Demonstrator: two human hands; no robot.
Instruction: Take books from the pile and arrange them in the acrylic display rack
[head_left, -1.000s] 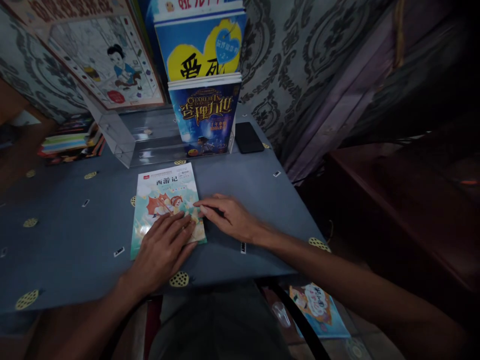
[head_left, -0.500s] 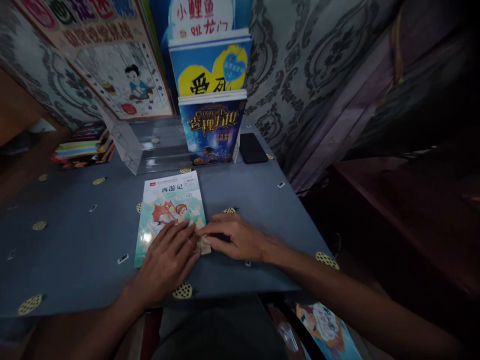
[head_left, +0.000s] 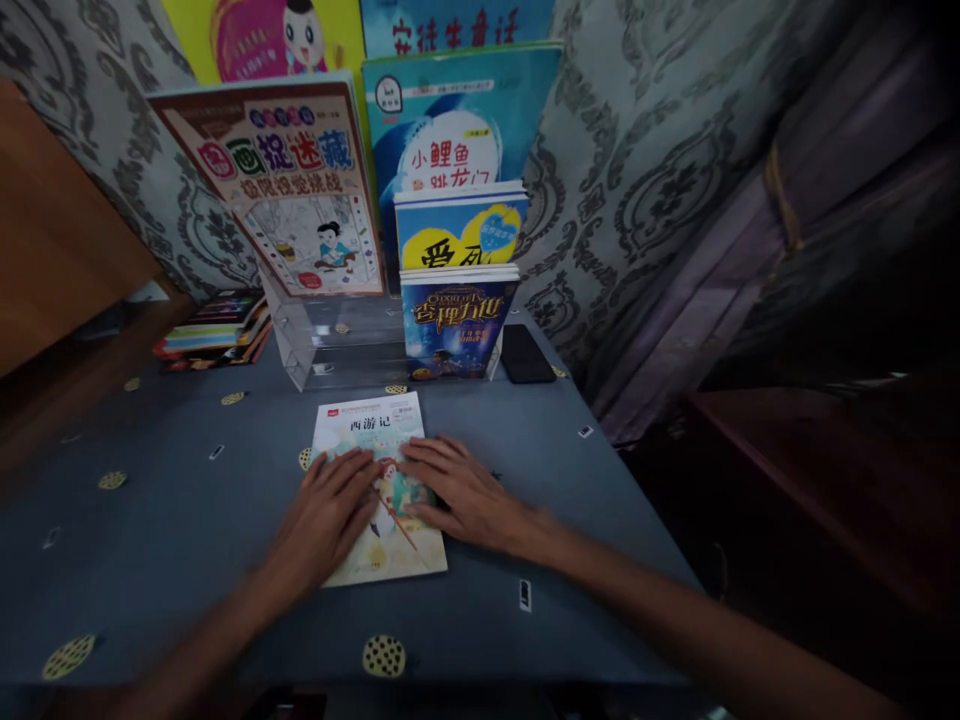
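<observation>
A paperback book with a pale green and white illustrated cover lies closed and face up on the table. My left hand rests flat over its left side, fingers stretched out and slightly apart. On the right side of the cover lies my right hand, also open, its fingertips on the picture and its thumb lower down. Both hands hide part of the cover. Neither hand grips anything.
Behind the book stands a clear acrylic rack with several books, a dark blue one in front. A black phone lies to its right, a book stack to its left. The patterned grey tablecloth covers the table.
My right hand has shifted from the book's lower right edge, fingers partly bent, to lie flat higher on the cover. The camera has tilted up, so more of the rack shows.
</observation>
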